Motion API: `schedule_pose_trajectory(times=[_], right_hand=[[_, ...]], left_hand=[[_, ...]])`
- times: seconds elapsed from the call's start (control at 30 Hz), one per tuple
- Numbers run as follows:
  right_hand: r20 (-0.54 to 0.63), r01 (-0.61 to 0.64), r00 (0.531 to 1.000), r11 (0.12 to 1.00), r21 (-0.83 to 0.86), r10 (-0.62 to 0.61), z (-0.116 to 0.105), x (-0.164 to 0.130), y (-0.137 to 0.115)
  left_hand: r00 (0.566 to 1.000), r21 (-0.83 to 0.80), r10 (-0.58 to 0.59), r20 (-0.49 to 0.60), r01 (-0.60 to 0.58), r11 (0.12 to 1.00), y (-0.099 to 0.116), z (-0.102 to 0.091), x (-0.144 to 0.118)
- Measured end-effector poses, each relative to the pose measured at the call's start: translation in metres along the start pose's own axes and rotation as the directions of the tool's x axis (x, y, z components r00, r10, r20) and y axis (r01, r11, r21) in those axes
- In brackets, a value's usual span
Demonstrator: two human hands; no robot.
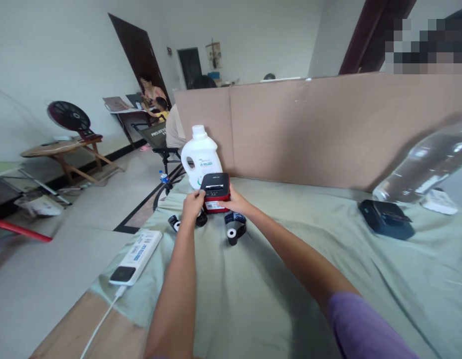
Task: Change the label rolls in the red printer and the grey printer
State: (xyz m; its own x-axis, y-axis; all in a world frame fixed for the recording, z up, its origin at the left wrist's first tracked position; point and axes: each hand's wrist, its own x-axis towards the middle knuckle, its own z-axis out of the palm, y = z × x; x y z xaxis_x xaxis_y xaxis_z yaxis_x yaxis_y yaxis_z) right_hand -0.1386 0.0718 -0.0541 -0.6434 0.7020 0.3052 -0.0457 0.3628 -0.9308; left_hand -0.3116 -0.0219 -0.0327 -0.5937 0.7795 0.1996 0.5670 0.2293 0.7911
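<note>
Printer [215, 192], small red-black box, sits far centre on tabletop [276, 279], just in front of white jug [200, 155]. Left hand [194, 203] clasps its left side, right hand [233, 200] its right. Both arms equally near, at full stretch. Paper rolls [235, 228] just nearer.

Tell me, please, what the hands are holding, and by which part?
Both hands, left hand and right hand, grip the small red-and-black printer by its two sides.
</note>
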Motion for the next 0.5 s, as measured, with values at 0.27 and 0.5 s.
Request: schedule_pose_trajectory(times=[0.27,0.5], right_hand=[[-0.152,0.132,0.978,0.988,-0.076,-0.143,-0.058,-0.041,-0.034],[-0.403,0.04,0.898,0.944,-0.329,-0.178,-0.149,-0.156,-0.066]], left_hand=[[0.98,-0.091,0.2,-0.006,-0.199,0.976,0.072,0.024,-0.034],[0.903,-0.468,0.419,0.097,-0.33,0.82,0.137,0.094,-0.127]])
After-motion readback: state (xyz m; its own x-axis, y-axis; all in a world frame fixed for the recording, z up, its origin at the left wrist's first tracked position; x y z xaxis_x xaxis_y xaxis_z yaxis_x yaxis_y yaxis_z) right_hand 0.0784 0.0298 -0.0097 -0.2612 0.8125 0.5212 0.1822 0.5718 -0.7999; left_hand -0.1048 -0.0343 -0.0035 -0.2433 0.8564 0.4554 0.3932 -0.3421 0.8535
